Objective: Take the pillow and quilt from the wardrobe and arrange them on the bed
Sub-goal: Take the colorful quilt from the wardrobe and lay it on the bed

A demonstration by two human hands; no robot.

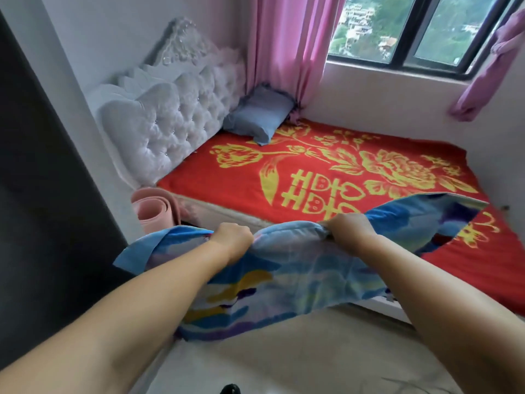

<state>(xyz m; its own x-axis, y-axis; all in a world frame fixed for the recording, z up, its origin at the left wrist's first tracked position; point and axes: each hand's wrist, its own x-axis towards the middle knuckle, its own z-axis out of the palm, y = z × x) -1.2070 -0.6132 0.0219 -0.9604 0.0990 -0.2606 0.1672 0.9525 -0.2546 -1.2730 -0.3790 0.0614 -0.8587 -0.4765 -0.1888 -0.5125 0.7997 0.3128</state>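
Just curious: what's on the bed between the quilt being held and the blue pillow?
In the head view, only bare red bedspread lies between the quilt and the pillow.

Quilt [284, 268] at lower centre: blue, splashed with yellow, purple and white. Bedspread [369, 172] mid-frame: bright red with yellow flowers and characters. Pillow [258, 116] is plain grey-blue, headboard [170, 123] silvery white, curtains [287, 44] up top pink.

Pink curtain [287, 49] hangs beside the window [420, 29]; rolled pink mat [154, 210] stands below.
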